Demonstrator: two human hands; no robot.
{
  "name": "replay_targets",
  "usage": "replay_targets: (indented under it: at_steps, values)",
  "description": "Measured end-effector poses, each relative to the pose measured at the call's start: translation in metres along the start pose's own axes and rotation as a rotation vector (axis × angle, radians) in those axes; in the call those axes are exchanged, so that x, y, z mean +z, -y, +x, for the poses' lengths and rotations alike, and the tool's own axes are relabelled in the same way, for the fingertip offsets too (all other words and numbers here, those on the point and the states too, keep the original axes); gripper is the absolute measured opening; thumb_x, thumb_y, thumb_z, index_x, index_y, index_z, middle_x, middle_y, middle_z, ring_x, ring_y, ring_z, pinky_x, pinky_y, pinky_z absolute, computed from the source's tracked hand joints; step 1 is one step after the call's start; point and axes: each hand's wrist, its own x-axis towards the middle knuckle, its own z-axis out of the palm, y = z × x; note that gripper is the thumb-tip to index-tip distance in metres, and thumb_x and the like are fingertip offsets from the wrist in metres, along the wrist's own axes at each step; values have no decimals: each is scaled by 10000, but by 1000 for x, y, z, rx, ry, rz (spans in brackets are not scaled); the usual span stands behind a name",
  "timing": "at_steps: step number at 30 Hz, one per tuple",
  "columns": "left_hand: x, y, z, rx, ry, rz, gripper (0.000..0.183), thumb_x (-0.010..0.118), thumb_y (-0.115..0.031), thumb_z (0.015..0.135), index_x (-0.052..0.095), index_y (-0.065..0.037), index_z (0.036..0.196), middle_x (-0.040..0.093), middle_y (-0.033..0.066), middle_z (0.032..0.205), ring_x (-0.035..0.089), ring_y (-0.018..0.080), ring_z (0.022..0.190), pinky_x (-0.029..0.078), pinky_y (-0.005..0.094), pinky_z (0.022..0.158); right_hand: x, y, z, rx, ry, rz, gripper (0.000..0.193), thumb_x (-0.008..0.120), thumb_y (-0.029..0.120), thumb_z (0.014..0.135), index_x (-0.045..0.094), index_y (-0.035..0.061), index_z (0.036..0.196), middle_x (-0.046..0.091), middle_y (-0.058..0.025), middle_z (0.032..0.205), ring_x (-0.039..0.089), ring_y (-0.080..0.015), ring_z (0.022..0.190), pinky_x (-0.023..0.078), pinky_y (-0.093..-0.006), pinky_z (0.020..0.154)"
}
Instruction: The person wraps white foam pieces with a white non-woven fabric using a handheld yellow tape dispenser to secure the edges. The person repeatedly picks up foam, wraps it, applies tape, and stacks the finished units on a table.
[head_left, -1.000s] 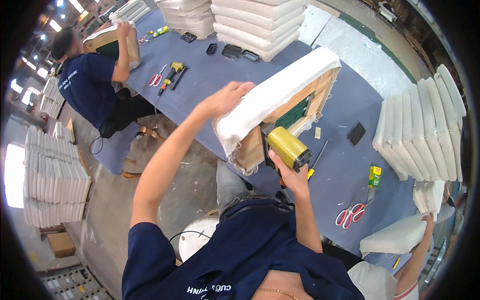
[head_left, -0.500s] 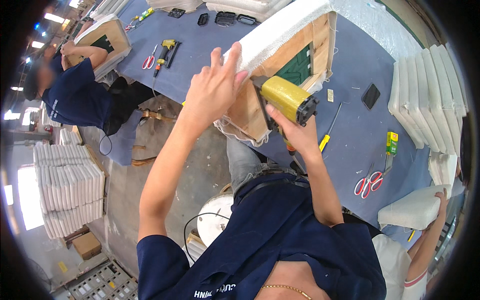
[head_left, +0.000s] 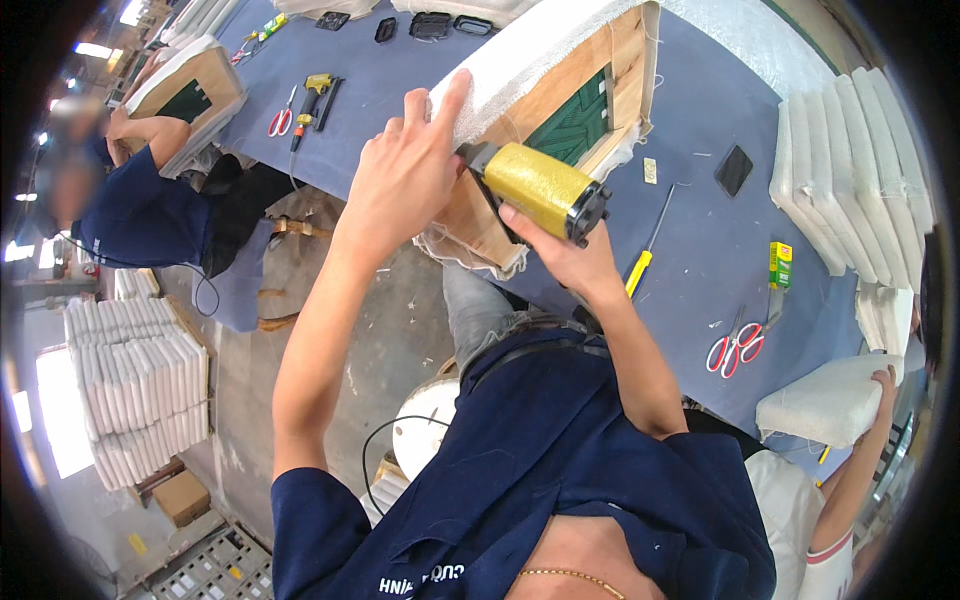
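A white-padded seat panel (head_left: 556, 62) stands tilted on edge before me, its wooden back frame and green webbing facing the right. My left hand (head_left: 405, 170) grips its near edge, two fingers stretched along the white cloth and the thumb partly hidden. A yellow staple gun (head_left: 538, 186) is in my right hand (head_left: 572, 256), which wraps its handle. The gun's nose meets the wooden edge beside my left hand, but I cannot tell whether it presses there. Loose cloth and threads hang from the panel's lower edge.
On the blue-grey table (head_left: 690, 245) lie a yellow-handled screwdriver (head_left: 640, 270), a phone (head_left: 735, 170), red-handled scissors (head_left: 735, 352) and another staple gun (head_left: 318, 95). White padded panels (head_left: 850, 180) stand at right. One co-worker (head_left: 150, 200) works at left; another's hand (head_left: 882, 390) holds a padded piece.
The staple gun and my right hand have shifted left, toward my left hand. My left hand stays on the panel's edge. The whole view has shifted slightly.
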Motion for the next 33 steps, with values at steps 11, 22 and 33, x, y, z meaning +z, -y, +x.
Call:
replay_targets:
  at_steps: [11,22,33]
  values:
    - [-8,66,15,219,107,-627,617,562,-255,1060,386,-44,1613,536,234,1534,622,343,1302,454,391,1124,1,5,-29,11,-71,-100,368,872,261,883,765,-25,1089,794,-116,980,743,-178,875,569,-323,812]
    - [1,21,-42,-20,-15,-143,550,403,-355,1133,338,-78,1603,458,274,1528,606,435,1277,344,627,1174,13,2,-33,-146,-85,-129,185,841,126,888,778,-1,1007,789,-109,872,745,-188,741,555,-323,734]
    - [-3,-5,-48,-52,-77,-182,738,676,-105,952,353,-184,1611,427,255,1514,649,442,1128,559,509,901,0,7,-37,-12,49,-186,277,861,228,898,783,14,1055,801,-103,933,757,-204,791,553,-324,750]
